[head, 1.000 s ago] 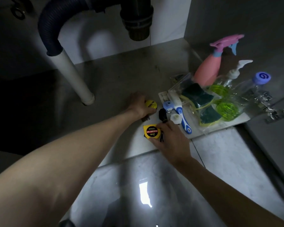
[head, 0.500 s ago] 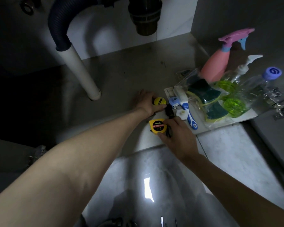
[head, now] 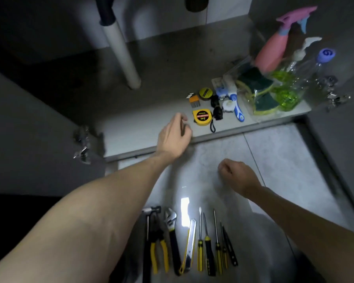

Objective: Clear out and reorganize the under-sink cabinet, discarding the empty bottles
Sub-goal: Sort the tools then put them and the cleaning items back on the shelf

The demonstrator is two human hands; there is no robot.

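Hands hang apart, both off the goods. The left hand hovers over the cabinet floor's front lip with fingers loosely curled and nothing in them. At its 2 o'clock, just beside the fingertips, lies a yellow tape. The right hand is over the tiled floor outside, curled into a loose fist with nothing held.

At 12 o'clock from the tape sits a smaller yellow roll, with an orange comb-like piece to its 9 o'clock. A black clip lies at the tape's 3 o'clock, then a blue-white brush.

Bottles crowd the cabinet's right corner, at about 2 o'clock from the hands: a pink sprayer tilted at the back, a clear pump bottle and a clear bottle with purple cap beside it. Green scourers in a clear bag lie in front of them.

A white pipe stands on the cabinet floor at 11 o'clock.

At 6 o'clock, tools lie in a row on the tiles: hammer, pliers, wrench, knife, screwdrivers.
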